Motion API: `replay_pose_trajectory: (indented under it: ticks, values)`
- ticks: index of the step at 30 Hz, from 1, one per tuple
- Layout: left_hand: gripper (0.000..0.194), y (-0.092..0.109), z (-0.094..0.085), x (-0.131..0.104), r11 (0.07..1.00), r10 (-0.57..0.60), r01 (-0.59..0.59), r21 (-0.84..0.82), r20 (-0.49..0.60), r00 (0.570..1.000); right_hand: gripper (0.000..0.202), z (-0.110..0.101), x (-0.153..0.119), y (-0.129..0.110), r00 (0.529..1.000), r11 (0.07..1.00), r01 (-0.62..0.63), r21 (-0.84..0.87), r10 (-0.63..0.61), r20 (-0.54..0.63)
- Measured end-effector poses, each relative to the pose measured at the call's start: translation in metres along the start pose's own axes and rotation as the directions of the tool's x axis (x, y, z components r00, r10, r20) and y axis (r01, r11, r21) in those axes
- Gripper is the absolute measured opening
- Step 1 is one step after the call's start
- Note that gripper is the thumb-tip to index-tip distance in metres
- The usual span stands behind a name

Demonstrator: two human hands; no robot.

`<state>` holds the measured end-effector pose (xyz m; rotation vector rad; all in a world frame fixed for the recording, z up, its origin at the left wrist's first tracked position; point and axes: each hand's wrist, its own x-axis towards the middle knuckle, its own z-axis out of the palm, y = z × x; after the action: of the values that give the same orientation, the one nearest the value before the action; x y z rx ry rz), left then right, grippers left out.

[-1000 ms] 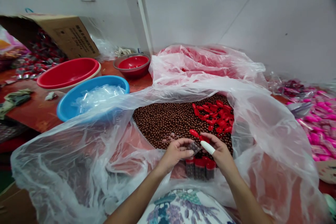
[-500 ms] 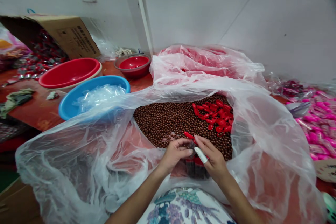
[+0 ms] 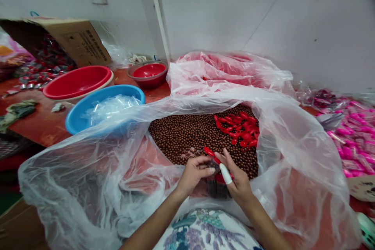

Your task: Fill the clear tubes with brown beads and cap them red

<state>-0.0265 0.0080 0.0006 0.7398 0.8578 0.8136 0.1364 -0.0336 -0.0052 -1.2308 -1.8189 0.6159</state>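
Note:
My left hand (image 3: 193,172) is closed, its thumb and fingertips pinching a small clear container (image 3: 216,165) with something dark in it. A red, spoon-like plastic piece (image 3: 208,151) sticks up at its top, and the fingers of my right hand (image 3: 238,179) rest around this piece. A white cover sits on the right thumb. My fingers partly hide where piece and container meet. Below both hands stand dark-filled clear containers (image 3: 218,189), mostly in shadow. Brown balls (image 3: 181,134) lie in a heap just beyond, with similar red plastic pieces (image 3: 244,127) on their right side.
Clear plastic sheeting (image 3: 88,187) surrounds the balls. At left are a blue basin (image 3: 73,119) of clear containers, a red basin (image 3: 79,82), a small red bowl (image 3: 149,71) and a cardboard box (image 3: 84,43). Pink packages (image 3: 356,140) pile up at right.
My right hand has turned slightly and its fingers have spread a little around the red piece, which now tilts further left. My left hand stays nearly still.

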Motion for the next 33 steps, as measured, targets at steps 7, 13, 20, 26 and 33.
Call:
replay_pose_trajectory:
  ticks: [7, 13, 20, 26, 33]
  values:
    - [0.035, 0.002, 0.006, -0.007, 0.997, 0.048, -0.049, -0.052, -0.024, 0.999, 0.071, 0.011, 0.001, 0.005, 0.974, 0.93, 0.226, -0.289, -0.218, 0.06]
    - [0.048, 0.007, 0.01, -0.01, 0.932, -0.156, 0.154, -0.329, 0.021, 0.987, 0.074, 0.012, -0.002, 0.0, 0.987, 0.974, 0.159, -0.159, -0.153, 0.045]
    - [0.037, 0.005, 0.017, -0.009, 0.849, -0.314, 0.31, -0.428, 0.064, 0.947, 0.074, 0.017, -0.012, -0.007, 0.974, 0.965, 0.211, -0.156, -0.194, 0.114]
    - [0.031, -0.008, 0.019, -0.007, 0.9, -0.284, 0.26, -0.349, -0.018, 0.959, 0.078, 0.017, -0.011, -0.01, 0.994, 0.956, 0.101, -0.274, -0.086, 0.066]
    - [0.039, -0.023, 0.024, -0.01, 0.964, -0.187, 0.147, -0.22, -0.173, 0.967, 0.063, 0.013, -0.004, -0.012, 0.985, 0.915, 0.151, -0.375, -0.107, 0.138]
